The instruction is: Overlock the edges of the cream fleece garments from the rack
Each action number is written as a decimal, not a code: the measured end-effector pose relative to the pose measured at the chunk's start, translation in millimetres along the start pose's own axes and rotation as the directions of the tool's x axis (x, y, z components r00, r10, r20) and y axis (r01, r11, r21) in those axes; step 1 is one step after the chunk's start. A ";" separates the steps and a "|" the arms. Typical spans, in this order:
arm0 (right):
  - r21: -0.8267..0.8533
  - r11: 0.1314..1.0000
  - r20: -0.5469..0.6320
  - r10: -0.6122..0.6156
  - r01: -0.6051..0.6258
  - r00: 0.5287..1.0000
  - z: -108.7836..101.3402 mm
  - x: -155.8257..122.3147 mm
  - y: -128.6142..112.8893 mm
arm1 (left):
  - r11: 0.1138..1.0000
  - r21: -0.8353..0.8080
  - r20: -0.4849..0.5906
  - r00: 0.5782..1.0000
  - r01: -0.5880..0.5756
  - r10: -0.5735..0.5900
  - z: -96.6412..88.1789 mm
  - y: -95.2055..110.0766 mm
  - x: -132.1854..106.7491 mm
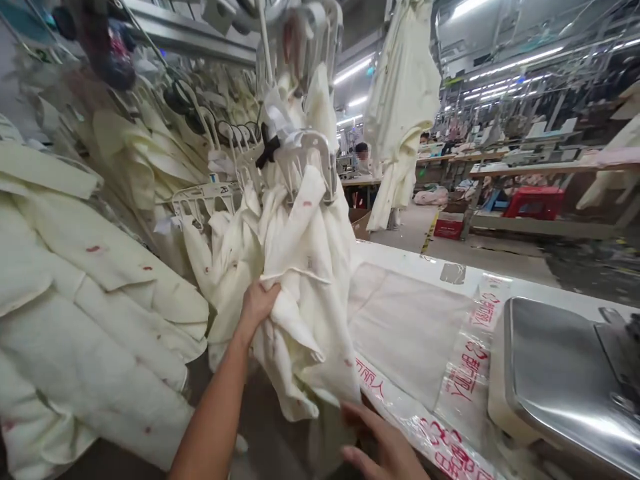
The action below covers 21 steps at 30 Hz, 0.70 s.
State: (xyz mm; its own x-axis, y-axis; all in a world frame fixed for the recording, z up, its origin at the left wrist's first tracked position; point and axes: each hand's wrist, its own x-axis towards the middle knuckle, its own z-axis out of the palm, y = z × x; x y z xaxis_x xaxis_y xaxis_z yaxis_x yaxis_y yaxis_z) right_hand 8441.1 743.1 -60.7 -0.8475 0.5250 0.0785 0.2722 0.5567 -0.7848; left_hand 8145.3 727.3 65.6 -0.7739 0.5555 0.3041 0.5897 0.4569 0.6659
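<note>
Cream fabric garment pieces [310,247] with small reddish marks hang in a bunch from a clip hanger [313,143] in the middle. My left hand [260,303] is closed on the edge of one cream piece, at the left side of this bunch. Lower right of it, my right hand [377,440] is held near the bottom of the bunch, fingers apart and slightly blurred, with nothing seen in it. A black tie [269,148] is fixed by the hanger.
More cream pieces [100,287] hang close on the left. At right stands a white table [540,287] with a plastic-wrapped pale sheet [410,327] and a metal-topped machine [565,367]. Behind are a red stool [535,202], workbenches and a seated person [363,160].
</note>
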 end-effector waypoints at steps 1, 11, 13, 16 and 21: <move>0.045 0.998 0.002 0.044 -0.044 0.999 16.1 9.7 -3.9 | 1.000 0.017 0.001 1.000 -0.001 0.001 0.0 3.6 -5.7; 0.399 0.917 -0.192 0.091 -0.007 0.977 55.1 1.7 -28.6 | 0.944 -0.005 -0.372 0.877 -0.329 0.303 -35.2 32.5 -78.5; 0.568 0.823 -0.246 0.198 -0.025 0.949 -4.4 -18.0 -47.5 | 0.784 -0.105 -0.194 0.785 -0.612 0.588 -42.2 65.9 -104.8; 0.729 0.683 -0.253 0.202 0.049 0.946 -92.1 -43.9 -75.1 | 0.512 -0.466 0.434 0.318 -0.722 0.843 -46.8 132.2 -129.9; 0.648 0.748 -0.334 0.109 0.144 0.936 -131.8 -82.8 -66.3 | 0.428 -0.649 0.177 0.423 -0.628 0.889 -58.1 222.7 -112.4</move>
State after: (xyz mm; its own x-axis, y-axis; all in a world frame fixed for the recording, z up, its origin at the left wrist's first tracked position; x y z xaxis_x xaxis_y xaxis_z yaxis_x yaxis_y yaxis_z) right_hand 8553.3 747.5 65.8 -0.6114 0.7673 0.1935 -0.2140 0.0751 -0.9739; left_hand 8350.2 726.3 219.3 0.2381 0.7639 0.5998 0.5888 -0.6047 0.5363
